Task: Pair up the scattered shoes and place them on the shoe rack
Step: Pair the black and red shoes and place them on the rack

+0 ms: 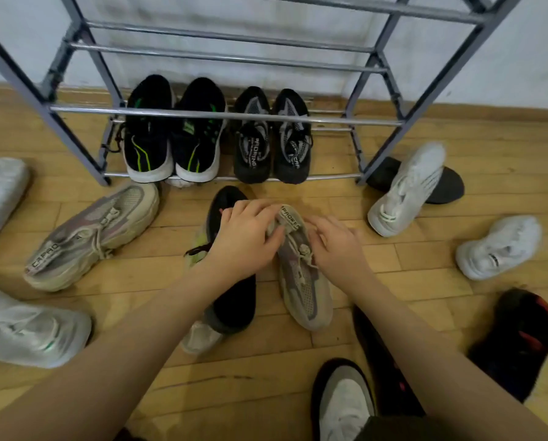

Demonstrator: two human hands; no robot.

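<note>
Both hands clasp the beige shoe (301, 275) at its collar: your left hand (247, 237) curls over the tongue, your right hand (336, 246) grips the opposite side. Its mate (91, 237) lies left of the grip, unpaired. Next, judged: fetch it, then seat both on the shoe rack (224, 114) beyond.

On the grey metal shoe rack (75, 109) sit black knit trainers with green stripes and white soles (170, 138), beside dark grey trainers with white lettered tongue straps (271, 144). The beige mesh shoe with a mauve panel (301, 275) matches another beige lettered shoe (91, 237). White trainers (406, 189) lie on honey-yellow wood flooring (489, 132).
</note>
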